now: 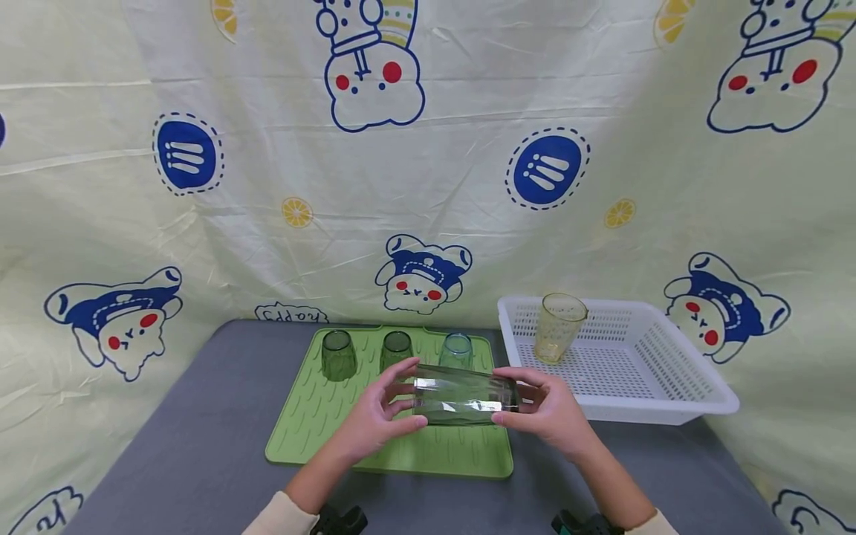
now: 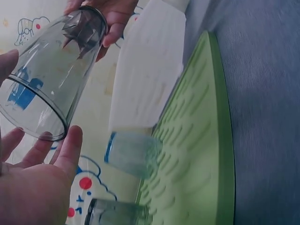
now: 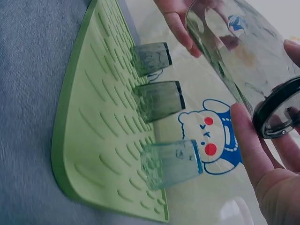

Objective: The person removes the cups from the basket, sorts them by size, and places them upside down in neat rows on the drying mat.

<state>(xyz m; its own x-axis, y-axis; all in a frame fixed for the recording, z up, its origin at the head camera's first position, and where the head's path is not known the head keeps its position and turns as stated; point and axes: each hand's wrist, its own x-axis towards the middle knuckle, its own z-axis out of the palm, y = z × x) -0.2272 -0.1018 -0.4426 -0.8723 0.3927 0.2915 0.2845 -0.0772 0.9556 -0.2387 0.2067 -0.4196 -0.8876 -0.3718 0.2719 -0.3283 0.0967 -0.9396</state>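
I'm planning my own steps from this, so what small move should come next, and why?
Probably tip the tall glass so its open rim, at the left grip, points down toward the green mat. It is held sideways above that mat, with the right grip at its dark base end, and the three smaller glasses there appear to stand mouth-down.

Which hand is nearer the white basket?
Right: in the head view, the right hand overlaps the white basket at its near-left corner; the left hand is farther left, across the held glass.
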